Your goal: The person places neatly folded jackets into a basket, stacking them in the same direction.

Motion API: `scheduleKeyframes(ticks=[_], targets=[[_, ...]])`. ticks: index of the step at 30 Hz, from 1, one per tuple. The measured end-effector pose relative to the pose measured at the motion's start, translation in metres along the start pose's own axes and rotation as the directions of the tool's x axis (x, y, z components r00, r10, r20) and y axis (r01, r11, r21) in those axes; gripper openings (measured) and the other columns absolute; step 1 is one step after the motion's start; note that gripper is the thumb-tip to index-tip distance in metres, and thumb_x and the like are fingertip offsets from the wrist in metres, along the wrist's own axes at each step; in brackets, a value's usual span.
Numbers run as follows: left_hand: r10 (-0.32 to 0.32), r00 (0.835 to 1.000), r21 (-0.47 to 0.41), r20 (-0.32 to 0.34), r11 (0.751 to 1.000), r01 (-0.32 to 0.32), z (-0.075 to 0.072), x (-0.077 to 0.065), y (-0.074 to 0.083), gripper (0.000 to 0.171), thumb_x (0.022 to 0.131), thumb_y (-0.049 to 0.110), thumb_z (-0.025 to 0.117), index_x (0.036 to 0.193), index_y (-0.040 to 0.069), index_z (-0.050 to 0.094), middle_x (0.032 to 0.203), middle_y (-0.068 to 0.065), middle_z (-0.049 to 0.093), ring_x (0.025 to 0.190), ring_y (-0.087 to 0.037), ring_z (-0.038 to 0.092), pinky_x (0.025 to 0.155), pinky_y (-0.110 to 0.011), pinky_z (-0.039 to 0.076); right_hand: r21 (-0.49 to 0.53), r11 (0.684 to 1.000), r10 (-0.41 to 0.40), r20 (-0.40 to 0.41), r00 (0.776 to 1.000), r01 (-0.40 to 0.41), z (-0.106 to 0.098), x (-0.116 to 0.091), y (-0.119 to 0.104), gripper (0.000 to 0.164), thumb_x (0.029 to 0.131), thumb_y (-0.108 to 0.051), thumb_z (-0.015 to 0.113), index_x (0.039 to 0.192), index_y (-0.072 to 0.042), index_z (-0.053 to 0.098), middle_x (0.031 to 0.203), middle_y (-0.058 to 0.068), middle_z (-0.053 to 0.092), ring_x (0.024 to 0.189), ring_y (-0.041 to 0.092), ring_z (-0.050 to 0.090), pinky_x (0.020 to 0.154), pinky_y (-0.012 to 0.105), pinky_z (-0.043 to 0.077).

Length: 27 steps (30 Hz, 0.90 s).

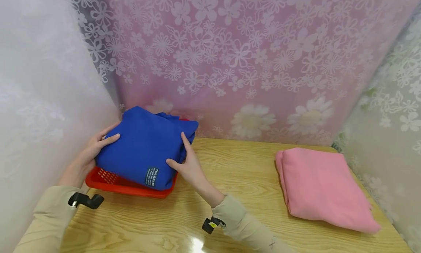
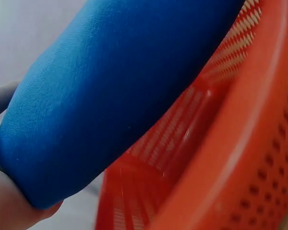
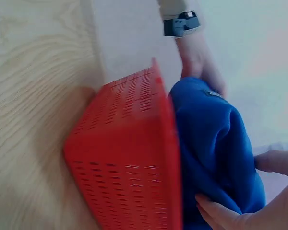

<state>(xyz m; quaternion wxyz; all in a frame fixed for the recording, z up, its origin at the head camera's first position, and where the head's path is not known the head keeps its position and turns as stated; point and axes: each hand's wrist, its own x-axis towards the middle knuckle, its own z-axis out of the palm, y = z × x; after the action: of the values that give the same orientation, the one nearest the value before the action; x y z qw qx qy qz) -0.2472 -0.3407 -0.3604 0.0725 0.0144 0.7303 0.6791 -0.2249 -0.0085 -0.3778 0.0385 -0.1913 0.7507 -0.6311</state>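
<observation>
Left hand (image 1: 93,150) and right hand (image 1: 190,168) grip blue garment (image 1: 141,145) over red basket (image 1: 131,189). Desk (image 1: 235,172) separates it from pink fabric (image 1: 322,187) near right edge.

Shows a folded pink cloth (image 1: 323,189) at frame right, on a wood-grain table (image 1: 236,169) spanning the bottom; shows a pink floral curtain (image 1: 236,63) across the top, paler hangings (image 1: 391,110) at both sides.

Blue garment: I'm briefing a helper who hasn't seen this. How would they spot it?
On the wood-grain table, at left, stands a red plastic basket. Over it, gripped by both hands, is the folded blue garment. Unlike the folded pink cloth at right, it bears a dark label reading THE BRAND.
</observation>
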Motion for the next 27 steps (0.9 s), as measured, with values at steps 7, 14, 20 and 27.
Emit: scheduleKeyframes(ticks=[7, 14, 20, 27], targets=[[-0.057, 0.998, 0.174, -0.021, 0.983, 0.060, -0.012, 0.003, -0.025, 0.077, 0.105, 0.042, 0.051, 0.164, 0.024, 0.005, 0.168, -0.022, 0.000, 0.143, -0.047, 0.028, 0.110, -0.061, 0.039, -0.178, 0.984, 0.002, 0.036, 0.999, 0.004, 0.019, 0.012, 0.023, 0.085, 0.096, -0.022, 0.072, 0.163, -0.015, 0.020, 0.164, 0.015, 0.029, 0.149, 0.033, 0.032, 0.117, 0.051, 0.034], [-0.076, 0.997, 0.324, -0.006, 0.943, 0.074, -0.011, 0.005, -0.031, 0.086, 0.104, 0.040, 0.055, 0.163, 0.016, -0.003, 0.166, -0.029, -0.004, 0.147, -0.058, 0.010, 0.112, -0.074, 0.019, -0.454, 0.891, 0.081, 0.146, 0.986, -0.006, 0.019, 0.017, 0.016, 0.079, 0.099, -0.031, 0.068, 0.163, -0.019, 0.023, 0.162, 0.019, 0.032, 0.135, 0.034, 0.052, 0.107, 0.046, 0.047], [-0.078, 0.997, 0.466, -0.010, 0.881, 0.074, -0.007, 0.006, -0.026, 0.094, 0.102, 0.044, 0.059, 0.163, 0.009, -0.003, 0.163, -0.036, 0.002, 0.144, -0.060, 0.015, 0.111, -0.073, 0.023, -0.685, 0.727, 0.092, 0.180, 0.979, 0.058, 0.024, 0.021, 0.005, 0.070, 0.098, -0.033, 0.068, 0.159, -0.018, 0.036, 0.152, 0.024, 0.045, 0.136, 0.038, 0.050, 0.108, 0.049, 0.046], [0.013, 1.000, 0.592, -0.028, 0.806, 0.006, 0.007, 0.006, -0.029, 0.096, 0.099, 0.036, 0.066, 0.161, -0.002, 0.003, 0.158, -0.040, 0.014, 0.140, -0.061, 0.024, 0.110, -0.073, 0.026, -0.793, 0.594, 0.026, 0.189, 0.982, 0.137, 0.030, 0.017, 0.009, 0.056, 0.097, -0.029, 0.071, 0.149, -0.016, 0.054, 0.140, 0.022, 0.053, 0.120, 0.031, 0.059, 0.100, 0.039, 0.053]])
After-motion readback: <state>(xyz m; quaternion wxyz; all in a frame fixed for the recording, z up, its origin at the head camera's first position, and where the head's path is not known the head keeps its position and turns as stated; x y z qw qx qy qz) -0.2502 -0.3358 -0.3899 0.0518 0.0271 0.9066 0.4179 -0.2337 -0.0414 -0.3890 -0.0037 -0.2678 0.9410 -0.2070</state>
